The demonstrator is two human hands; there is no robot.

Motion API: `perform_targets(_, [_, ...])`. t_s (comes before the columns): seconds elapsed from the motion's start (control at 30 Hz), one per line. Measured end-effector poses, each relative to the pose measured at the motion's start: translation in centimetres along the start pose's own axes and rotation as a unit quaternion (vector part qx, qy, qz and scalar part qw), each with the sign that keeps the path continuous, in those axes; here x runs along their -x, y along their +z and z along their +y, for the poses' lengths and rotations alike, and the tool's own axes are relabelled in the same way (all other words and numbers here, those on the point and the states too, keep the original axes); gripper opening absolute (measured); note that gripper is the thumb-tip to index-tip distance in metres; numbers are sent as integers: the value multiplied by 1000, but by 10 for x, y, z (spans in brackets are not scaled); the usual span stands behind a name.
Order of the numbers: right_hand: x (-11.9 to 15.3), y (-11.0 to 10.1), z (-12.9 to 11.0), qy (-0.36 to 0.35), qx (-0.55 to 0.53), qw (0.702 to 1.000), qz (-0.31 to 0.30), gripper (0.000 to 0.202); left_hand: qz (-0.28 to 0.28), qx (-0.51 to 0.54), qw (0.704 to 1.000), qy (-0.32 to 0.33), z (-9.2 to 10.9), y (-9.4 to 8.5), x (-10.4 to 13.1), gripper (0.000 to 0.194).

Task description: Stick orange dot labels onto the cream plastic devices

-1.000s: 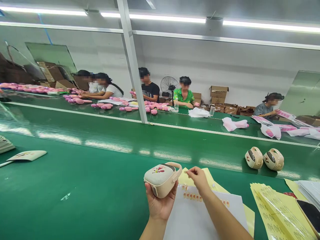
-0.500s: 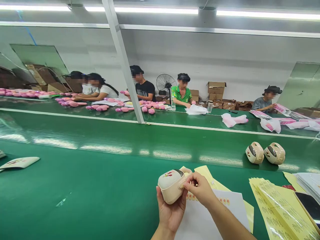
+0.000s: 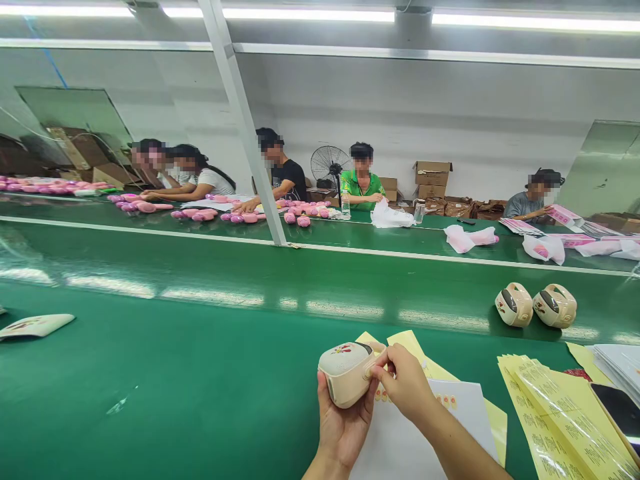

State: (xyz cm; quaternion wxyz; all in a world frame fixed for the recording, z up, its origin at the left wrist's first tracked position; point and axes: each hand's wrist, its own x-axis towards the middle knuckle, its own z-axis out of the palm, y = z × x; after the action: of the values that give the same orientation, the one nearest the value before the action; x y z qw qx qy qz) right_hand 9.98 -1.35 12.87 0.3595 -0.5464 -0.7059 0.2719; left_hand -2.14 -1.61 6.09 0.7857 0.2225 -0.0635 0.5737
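Note:
My left hand [image 3: 345, 427] cups a cream toy rice cooker [image 3: 350, 380] from below, fingers wrapped round its base. The cooker's pale lid carries a red floral print and a dark window, and its carry handle points right. Thumb and fingertips of my right hand [image 3: 403, 380] are pinched together against the cooker's side at the handle joint. Whatever may lie between those fingertips is hidden. Beneath both hands lies a white sheet [image 3: 425, 440] bearing a row of small orange-and-red oval stickers [image 3: 447, 401], partly covered by my right hand.
Two similar toy rice cookers [image 3: 515, 305] stand at the right on the green belt. Yellow label sheets [image 3: 555, 413], white papers and a phone [image 3: 617, 410] lie right of me. A printed pale panel [image 3: 37, 325] rests far left. Co-workers sit across, among pink toys [image 3: 200, 215].
The cooker has turned slightly in my left hand. My right fingertips stay pressed at the handle joint. Across the belt, a co-worker in black has reached down to the pink toys.

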Motion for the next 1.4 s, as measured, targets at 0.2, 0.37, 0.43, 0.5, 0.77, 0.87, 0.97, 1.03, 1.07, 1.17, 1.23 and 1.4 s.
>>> perform_targets(0.2, [1, -10, -2, 27, 122, 992, -1, 36, -29, -12, 1000, -2, -2, 4, 2, 43])
perform_targets(0.37, [-11, -16, 12, 107, 15, 990, -95, 55, -61, 16, 996, -63, 0, 3, 4, 48])
perform_targets(0.43, [-12, -16, 16, 88, -37, 989, -116, 48, -74, 22, 994, -82, 0, 4, 5, 51])
perform_targets(0.5, [-9, -17, 14, 80, -48, 989, -116, 51, -72, 24, 993, -86, 0, 5, 6, 52])
perform_targets(0.77, [2, -17, 0, 84, -23, 990, -114, 56, 79, 45, 992, -89, 1, 12, 7, 53])
perform_targets(0.87, [-10, -20, 16, 100, -48, 985, -130, 35, 98, 19, 991, -92, 2, 7, 5, 50])
perform_targets(0.97, [-21, -36, 30, 111, -10, 991, -71, 29, 137, -65, 985, -87, -1, 5, 4, 44])
perform_targets(1.03, [-22, -51, 33, 103, -4, 994, -28, 29, 170, -152, 970, -80, -7, 8, 4, 52])
perform_targets(1.07, [-21, -59, 34, 94, -18, 995, -17, 32, 176, -203, 960, -74, -10, 11, 4, 63])
perform_targets(1.17, [-12, -74, 31, 51, -96, 994, -26, 37, 157, -358, 919, -48, -19, 19, 4, 97])
perform_targets(1.23, [-4, -77, 28, 32, -146, 987, -56, 35, 145, -430, 891, -33, -24, 19, 5, 110])
perform_targets(1.4, [8, -72, 20, 35, -212, 973, -85, 29, 99, -525, 844, -42, -26, 9, 9, 112])
